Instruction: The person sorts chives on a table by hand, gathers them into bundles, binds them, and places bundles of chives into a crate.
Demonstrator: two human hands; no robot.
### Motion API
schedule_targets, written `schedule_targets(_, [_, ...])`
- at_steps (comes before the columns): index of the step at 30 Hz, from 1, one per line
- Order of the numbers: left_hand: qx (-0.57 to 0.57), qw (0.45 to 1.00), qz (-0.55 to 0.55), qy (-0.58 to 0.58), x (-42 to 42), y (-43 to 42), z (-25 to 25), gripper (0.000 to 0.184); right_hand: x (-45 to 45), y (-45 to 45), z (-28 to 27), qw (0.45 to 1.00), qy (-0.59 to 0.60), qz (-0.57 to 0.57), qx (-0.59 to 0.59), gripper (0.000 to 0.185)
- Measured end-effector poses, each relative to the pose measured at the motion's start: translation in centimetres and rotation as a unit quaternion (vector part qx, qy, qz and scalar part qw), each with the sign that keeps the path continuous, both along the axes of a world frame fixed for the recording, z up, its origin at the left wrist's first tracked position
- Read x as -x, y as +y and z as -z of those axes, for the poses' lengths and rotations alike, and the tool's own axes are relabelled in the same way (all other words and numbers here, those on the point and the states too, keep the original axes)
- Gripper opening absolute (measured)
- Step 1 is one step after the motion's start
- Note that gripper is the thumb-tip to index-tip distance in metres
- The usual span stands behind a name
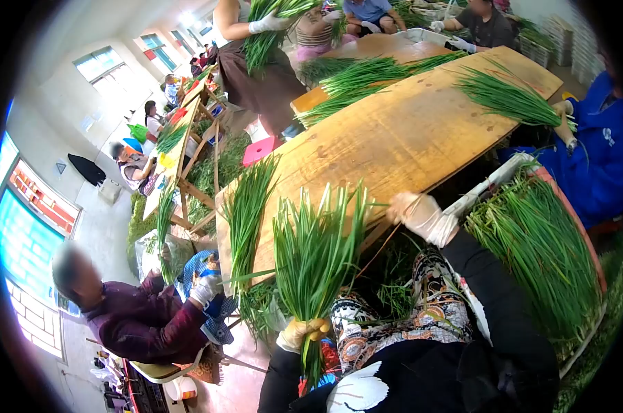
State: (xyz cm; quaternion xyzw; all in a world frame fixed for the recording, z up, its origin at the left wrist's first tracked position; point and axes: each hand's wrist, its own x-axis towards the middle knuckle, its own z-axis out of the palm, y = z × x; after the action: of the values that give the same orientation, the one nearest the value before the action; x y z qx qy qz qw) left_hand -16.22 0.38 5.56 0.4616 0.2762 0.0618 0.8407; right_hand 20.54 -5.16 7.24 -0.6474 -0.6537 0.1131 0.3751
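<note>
My gloved left hand (303, 334) is closed around the lower part of a thick bunch of long green chives (315, 255). The bunch stands upright, fanning out at the top in front of the table's near edge. My right hand (421, 217), in a pale glove, is at the table edge to the right of the bunch. Its fingers are curled, and a thin stalk seems to hang below them; what they hold is too small to make out. Another bunch of chives (249, 213) lies across the left end of the wooden table (387, 144).
A crate (531, 241) heaped with chives stands to my right. A co-worker in blue (586, 151) handles a bunch at the table's far right. To my left sits a person in a dark top (146, 310). A pink stool (260, 149) stands beyond the table.
</note>
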Motion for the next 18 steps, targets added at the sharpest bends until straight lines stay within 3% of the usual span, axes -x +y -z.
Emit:
schedule_targets(1, [0.003, 1.0, -0.001, 0.011, 0.5, -0.1, 0.3, 0.036, -0.7, -0.2, 0.1, 0.983, 0.16, -0.058, -0.063, 0.012])
schedule_targets(2, [-0.005, 1.0, 0.002, 0.012, 0.9, -0.2, 0.5, 0.038, -2.0, -0.2, -0.3, 0.985, -0.11, 0.108, -0.083, 0.011])
schedule_targets(3, [-0.006, 1.0, 0.0, 0.013, 1.3, -0.6, 0.2, 0.038, -2.8, -0.8, -2.1, 0.965, -0.171, 0.164, -0.11, 0.01])
schedule_targets(4, [-0.018, 0.999, -0.021, 0.04, 1.8, -1.0, -0.3, 0.035, -5.4, -0.5, -1.2, 0.957, -0.106, 0.184, -0.195, 0.008])
schedule_targets(5, [-0.031, 0.996, -0.043, 0.067, 2.3, -1.4, -0.6, 0.033, -7.6, -0.8, -2.2, 0.941, -0.117, 0.169, -0.27, 0.008])
schedule_targets(6, [-0.05, 0.994, -0.055, 0.081, 2.6, -1.6, -0.6, 0.028, -7.8, -1.3, -2.7, 0.903, 0.337, 0.2, -0.175, 0.012])
schedule_targets(7, [-0.05, 0.994, -0.058, 0.081, 3.1, -1.9, -0.6, 0.028, -8.4, -1.9, -3.7, 0.838, 0.461, 0.202, -0.21, 0.014])
schedule_targets(9, [-0.042, 0.991, -0.078, 0.097, 3.9, -2.3, -0.5, 0.025, -7.1, -3.1, -2.5, 0.86, 0.469, 0.152, -0.13, 0.012])
schedule_targets(10, [-0.044, 0.99, -0.077, 0.109, 4.1, -2.4, -0.6, 0.027, -6.2, -1.6, 0.0, 0.929, 0.339, 0.051, 0.139, 0.016])
schedule_targets(11, [-0.043, 0.99, -0.083, 0.109, 4.4, -2.5, -0.6, 0.027, -5.1, -0.1, 2.4, 0.902, 0.17, -0.056, 0.393, 0.026])
schedule_targets(12, [-0.023, 0.991, -0.095, 0.088, 4.6, -2.6, -0.7, 0.024, -3.7, -0.5, 2.6, 0.902, 0.167, -0.061, 0.394, 0.026])
schedule_targets(15, [-0.009, 0.989, -0.118, 0.087, 4.9, -2.9, -1.3, 0.022, 0.2, -3.0, 1.3, 0.955, 0.273, -0.112, 0.04, 0.068])
schedule_targets(16, [-0.015, 0.986, -0.124, 0.108, 5.0, -3.2, -1.5, 0.022, 0.2, -2.4, -0.7, 0.924, 0.371, -0.075, 0.051, 0.069])
schedule_targets(17, [-0.015, 0.986, -0.127, 0.109, 5.0, -3.3, -1.7, 0.022, 0.6, -1.7, -2.8, 0.939, 0.339, -0.053, 0.003, 0.067])
schedule_targets(18, [-0.016, 0.986, -0.122, 0.111, 5.0, -3.4, -1.8, 0.024, 1.1, -0.4, -2.8, 0.914, 0.398, -0.073, -0.023, 0.069])
